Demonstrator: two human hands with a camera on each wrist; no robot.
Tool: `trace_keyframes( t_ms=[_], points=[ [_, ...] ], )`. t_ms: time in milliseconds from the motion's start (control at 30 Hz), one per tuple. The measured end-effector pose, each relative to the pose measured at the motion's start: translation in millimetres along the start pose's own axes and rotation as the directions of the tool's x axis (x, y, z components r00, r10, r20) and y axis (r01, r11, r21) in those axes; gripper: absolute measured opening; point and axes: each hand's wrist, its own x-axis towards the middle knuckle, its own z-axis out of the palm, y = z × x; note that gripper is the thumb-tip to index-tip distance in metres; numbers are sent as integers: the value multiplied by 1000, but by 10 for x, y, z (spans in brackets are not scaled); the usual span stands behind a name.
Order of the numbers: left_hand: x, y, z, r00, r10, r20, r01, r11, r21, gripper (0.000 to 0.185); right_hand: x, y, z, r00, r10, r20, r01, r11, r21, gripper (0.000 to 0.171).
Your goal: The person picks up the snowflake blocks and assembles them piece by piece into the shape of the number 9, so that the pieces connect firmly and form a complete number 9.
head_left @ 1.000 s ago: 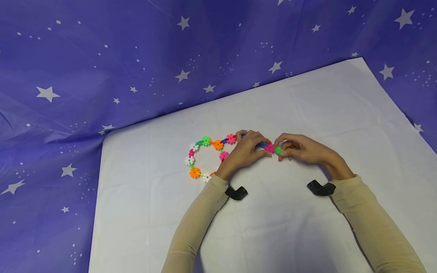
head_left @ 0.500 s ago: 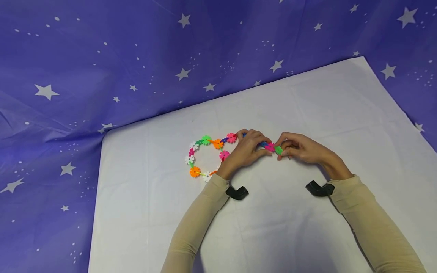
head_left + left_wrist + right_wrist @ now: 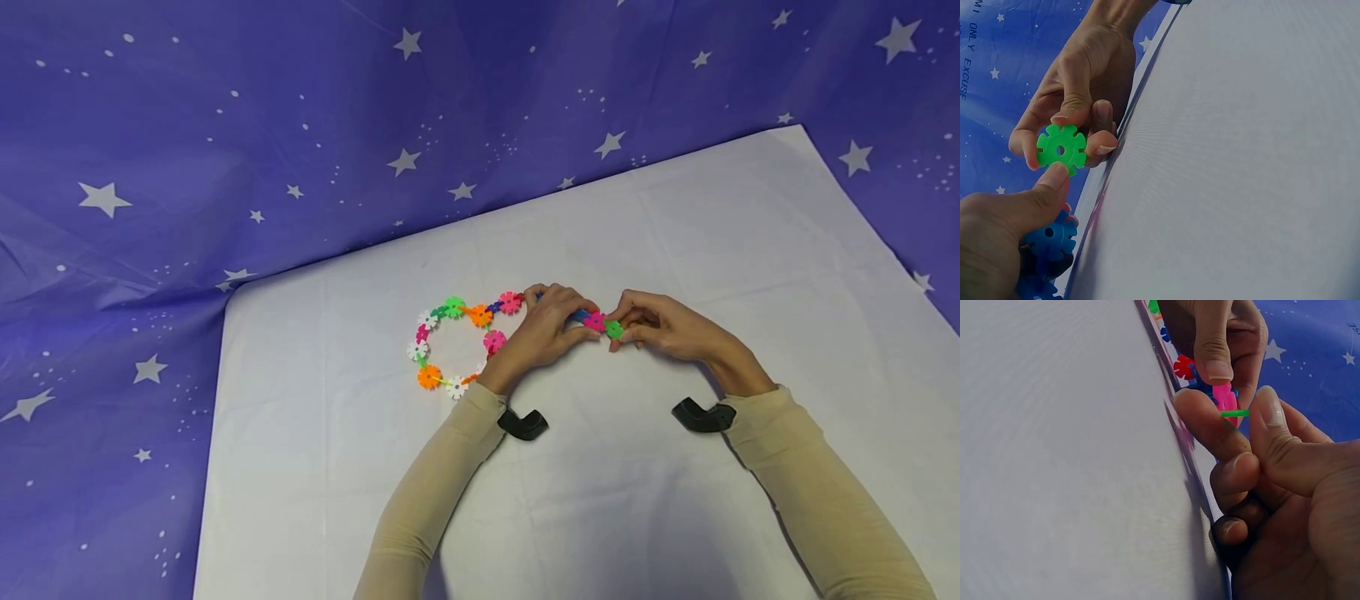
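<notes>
Right hand (image 3: 660, 327) fingers pinching green disc (image 3: 614, 330), left hand (image 3: 543, 329) fingers gripping chain (image 3: 480, 317)

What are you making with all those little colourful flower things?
A person is working on a chain of snowflake pieces lying curved on a white sheet. The right hand pinches a green piece at the chain's end, beside a pink piece. The left hand holds the chain just behind it.

Two hands (image 3: 543, 329) (image 3: 660, 325), one chain (image 3: 453, 342) of about fourteen discs at centre, two black wrist mounts (image 3: 522, 423) (image 3: 701, 415), one white sheet (image 3: 675, 250).
</notes>
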Motion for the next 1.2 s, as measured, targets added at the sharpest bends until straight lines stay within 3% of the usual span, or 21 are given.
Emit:
trace_keyframes(
  t_ms=[300, 500, 733, 1200],
  points=[
    [13, -8, -10, 1000, 2, 12, -2, 1000, 13, 31, 15, -7, -17, 1000, 14, 10, -13, 999, -41, 14],
    [-5, 0, -12, 998, -34, 54, 31, 998, 56, 32, 20, -4, -28, 999, 33, 23, -32, 999, -44, 18],
    [-19, 16, -22, 995, -48, 85, 47, 999, 21, 35, -10, 1, -34, 997, 80, 25, -78, 995, -56, 26],
    [-4, 28, -26, 997, -40, 59, 44, 997, -57, 34, -3, -7, -7, 999, 45, -30, -48, 992, -114, 19]
  ],
)
